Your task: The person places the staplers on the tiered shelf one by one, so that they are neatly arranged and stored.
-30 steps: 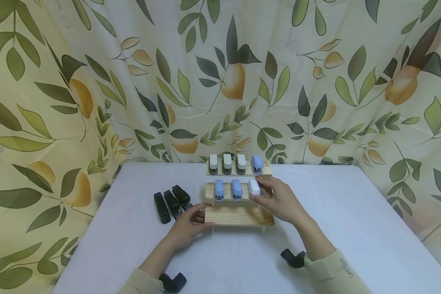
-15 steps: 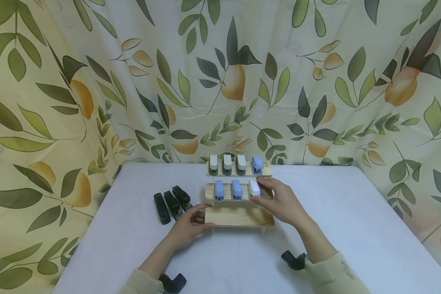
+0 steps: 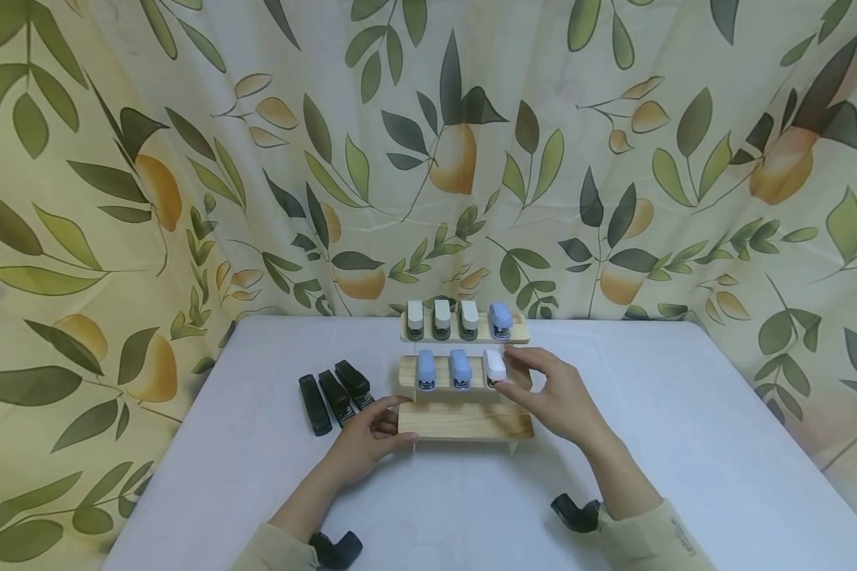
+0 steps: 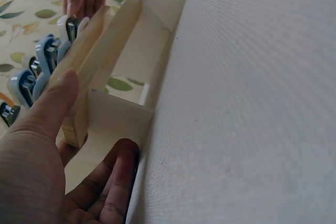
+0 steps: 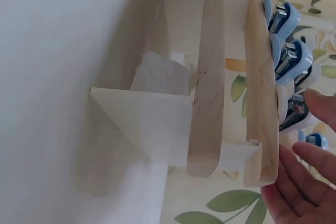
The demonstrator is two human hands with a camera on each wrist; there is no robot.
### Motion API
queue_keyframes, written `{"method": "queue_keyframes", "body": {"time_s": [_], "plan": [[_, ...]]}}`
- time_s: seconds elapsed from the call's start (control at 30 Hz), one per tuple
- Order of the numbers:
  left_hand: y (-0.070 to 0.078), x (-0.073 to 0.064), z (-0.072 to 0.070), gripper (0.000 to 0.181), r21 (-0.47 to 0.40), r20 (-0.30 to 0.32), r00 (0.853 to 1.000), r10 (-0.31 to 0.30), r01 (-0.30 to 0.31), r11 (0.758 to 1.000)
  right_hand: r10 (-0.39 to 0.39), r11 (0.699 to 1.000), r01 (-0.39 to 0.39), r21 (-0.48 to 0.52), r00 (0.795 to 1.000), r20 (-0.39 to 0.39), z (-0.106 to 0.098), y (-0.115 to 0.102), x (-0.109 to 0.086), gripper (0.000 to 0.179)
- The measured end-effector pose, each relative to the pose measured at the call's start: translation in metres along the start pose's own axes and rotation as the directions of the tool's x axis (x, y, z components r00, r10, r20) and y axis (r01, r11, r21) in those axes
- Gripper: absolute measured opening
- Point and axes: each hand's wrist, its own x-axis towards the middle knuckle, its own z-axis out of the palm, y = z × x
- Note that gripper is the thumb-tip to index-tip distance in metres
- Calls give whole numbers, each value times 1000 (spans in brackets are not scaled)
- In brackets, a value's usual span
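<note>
A white mini stapler [image 3: 495, 363] stands at the right end of the rack's middle shelf [image 3: 443, 371], with two blue mini staplers [image 3: 460, 367] to its left. My right hand [image 3: 553, 396] is around its right side, thumb and index finger parted; in the right wrist view the thumb [image 5: 323, 108] overlaps the stapler's edge and the other fingers lie by the shelf's end. My left hand [image 3: 360, 446] grips the left end of the bare front shelf [image 3: 464, 422] of the wooden rack, thumb [image 4: 60, 95] on top, fingers lower down beside the support.
On the back shelf [image 3: 521, 333] stand three white staplers [image 3: 441, 316] and a blue one [image 3: 500, 317]. Several black staplers [image 3: 316, 404] lie left of the rack on the white tabletop [image 3: 685, 444]. A patterned curtain [image 3: 514, 159] hangs behind.
My right hand has shifted slightly right, its thumb and index finger drawing off the white stapler, which stays in place. The left hand has kept its hold on the rack.
</note>
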Motion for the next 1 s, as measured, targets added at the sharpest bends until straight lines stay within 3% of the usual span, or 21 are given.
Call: {"method": "queue_keyframes", "body": {"time_s": [0.17,0.4,1.0], "plan": [[0,0,-1,64,12,-6,1000,-2,2,1000,-33,999,34,16,999,-38,0,6,-3,62],[0,-1,-2,65,15,-1,1000,1,-1,1000,-21,999,23,43,998,-60,-1,14,-8,65],[-1,1,-2,63,0,10,1000,9,-9,1000,81,994,-81,76,997,10,-5,32,-20,76]]}}
